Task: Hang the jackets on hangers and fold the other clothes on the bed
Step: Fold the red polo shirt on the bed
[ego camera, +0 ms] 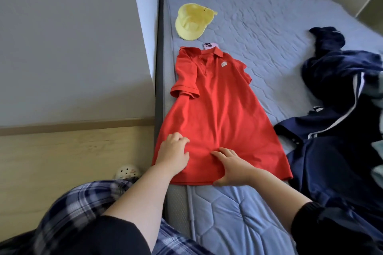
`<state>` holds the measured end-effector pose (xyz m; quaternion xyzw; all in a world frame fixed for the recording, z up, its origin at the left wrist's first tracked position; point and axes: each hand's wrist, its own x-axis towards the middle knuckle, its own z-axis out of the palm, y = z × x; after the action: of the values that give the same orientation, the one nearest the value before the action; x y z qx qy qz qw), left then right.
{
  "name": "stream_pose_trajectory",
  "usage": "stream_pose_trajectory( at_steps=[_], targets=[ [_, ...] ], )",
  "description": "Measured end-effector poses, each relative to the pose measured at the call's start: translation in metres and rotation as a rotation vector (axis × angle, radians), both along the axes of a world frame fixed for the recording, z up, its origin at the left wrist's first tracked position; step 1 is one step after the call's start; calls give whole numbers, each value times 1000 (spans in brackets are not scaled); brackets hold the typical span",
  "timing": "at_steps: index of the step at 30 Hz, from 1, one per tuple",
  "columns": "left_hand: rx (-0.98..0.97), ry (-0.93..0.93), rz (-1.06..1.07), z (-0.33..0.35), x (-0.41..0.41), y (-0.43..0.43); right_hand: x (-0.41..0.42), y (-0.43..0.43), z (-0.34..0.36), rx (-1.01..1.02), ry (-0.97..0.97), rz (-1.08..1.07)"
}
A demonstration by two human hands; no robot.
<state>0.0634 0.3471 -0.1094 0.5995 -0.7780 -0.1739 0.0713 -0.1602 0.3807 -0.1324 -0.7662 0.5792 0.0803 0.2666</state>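
A red polo shirt [219, 109] lies flat, front up, along the left side of the bed [269, 27], collar toward the headboard. My left hand [173, 154] rests on its lower left part near the hem, fingers loosely bent on the cloth. My right hand [232, 166] lies flat on the middle of the hem, fingers spread, thumb at the hem's edge. A heap of dark navy clothes with white stripes [339, 109] covers the right side of the bed.
A yellow cap [191, 20] lies near the head of the bed. A pink phone [210, 45] peeks out by the shirt's collar. A grey wall and wooden floor [72, 161] run along the bed's left edge. A pale holed shoe [127, 172] sits on the floor.
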Motion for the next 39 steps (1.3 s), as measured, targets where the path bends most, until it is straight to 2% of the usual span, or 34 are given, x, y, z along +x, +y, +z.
stream_pose_trajectory(
  at_steps=[2,3,5,7,10,13,15,17,19,20,21,24,26,28,29,31,34,37,39],
  targets=[
    [120,-61,-248,-2,-18,8,-12,6,0,-53,38,58],
    [157,-156,-326,-3,-26,12,-18,10,0,-81,56,65],
    [112,-358,-446,-3,-40,18,-35,16,2,-144,116,69],
    [-6,-450,-553,-2,-53,21,-55,23,4,-246,236,59],
    [-66,-406,-621,-2,-73,24,-78,31,8,-354,346,-99],
    [69,-243,-514,0,-85,21,-90,27,17,-226,370,-130],
    [224,-130,-437,2,-86,12,-95,18,26,-20,252,-134],
    [351,-44,-377,0,-84,6,-101,10,33,114,41,-284],
    [397,18,-315,-5,-82,3,-109,6,33,-99,-91,-569],
    [358,27,-299,-7,-82,3,-116,5,31,-234,-117,-745],
    [292,32,-293,-10,-84,4,-119,5,29,-286,-117,-905],
    [137,53,-298,-15,-88,5,-126,3,24,-114,-209,-1180],
    [123,12,-335,-18,-87,4,-129,-2,30,-4,-329,-1343],
    [153,-16,-346,-19,-86,4,-135,-7,36,140,-671,-1520],
    [160,-13,-343,-20,-86,4,-137,-9,37,274,-806,-1601],
    [165,0,-331,-20,-87,3,-136,-13,37,488,-981,-1589],
    [172,4,-315,-22,-87,3,-129,-14,39,545,-1041,-1494],
    [177,11,-301,-21,-87,3,-120,-13,36,478,-1015,-1453],
    [181,13,-301,-21,-87,3,-114,-12,31,297,-950,-1410]
  ],
)
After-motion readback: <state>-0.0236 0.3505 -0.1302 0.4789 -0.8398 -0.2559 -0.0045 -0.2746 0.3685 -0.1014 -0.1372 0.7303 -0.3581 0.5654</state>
